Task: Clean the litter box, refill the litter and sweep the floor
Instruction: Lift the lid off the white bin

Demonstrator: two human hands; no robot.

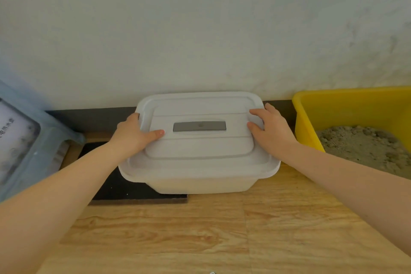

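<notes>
A white plastic storage container point(195, 180) stands on the floor against the wall, closed by a white lid point(200, 149) with a grey handle point(199, 126) lying flat in its middle. My left hand point(133, 133) grips the lid's left edge, thumb on top. My right hand point(271, 129) grips the lid's right edge, thumb and fingers on top. To the right sits a yellow litter box point(304, 118) holding clumpy grey-beige litter point(364, 147).
A blue-grey translucent bin point(44, 140) with a label stands at the left. A black mat point(124, 187) lies under the container's left part. Wood-pattern floor point(200, 236) stretches in front. A white wall with a dark baseboard point(93, 118) is right behind.
</notes>
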